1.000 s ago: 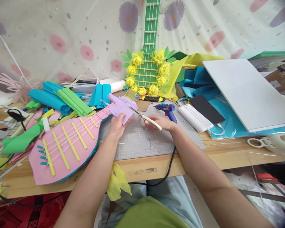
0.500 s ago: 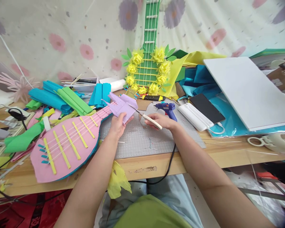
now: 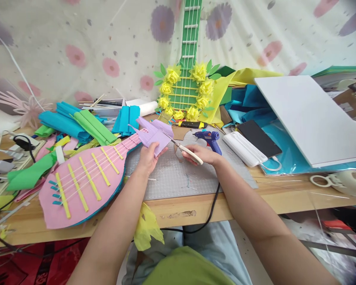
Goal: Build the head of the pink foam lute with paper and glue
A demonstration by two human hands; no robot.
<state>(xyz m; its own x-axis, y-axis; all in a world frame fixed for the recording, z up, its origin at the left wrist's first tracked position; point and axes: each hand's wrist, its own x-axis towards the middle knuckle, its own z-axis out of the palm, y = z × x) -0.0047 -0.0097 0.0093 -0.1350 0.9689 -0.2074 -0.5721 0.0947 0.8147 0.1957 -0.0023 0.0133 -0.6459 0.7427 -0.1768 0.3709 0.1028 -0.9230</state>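
Note:
My left hand (image 3: pixel 150 157) pinches a piece of purple crepe paper (image 3: pixel 154 134) between thumb and fingers, above the grey cutting mat (image 3: pixel 166 186). In my right hand (image 3: pixel 200 153) are white-handled scissors (image 3: pixel 191 153), their blades reaching left to the paper's right edge. Part of the blades is hidden by the paper. A pink paper lute (image 3: pixel 83 180) with yellow strips and white strings lies to the left, its neck passing behind the purple paper. Just beyond my right hand rests a blue glue gun (image 3: pixel 209 138) on the mat.
A green paper instrument (image 3: pixel 185 89) with yellow flowers leans at the back. Blue (image 3: pixel 67 120) and green crepe rolls (image 3: pixel 93 126) lie back left. On the right are a white power bank (image 3: pixel 245 148), a dark phone (image 3: pixel 259 136), a white board (image 3: pixel 308 118) and a tape dispenser (image 3: pixel 351 183).
The whole view has shifted slightly, with the background sitting a little lower. Both hands keep nearly the same pose, with the scissors still at the purple paper's edge.

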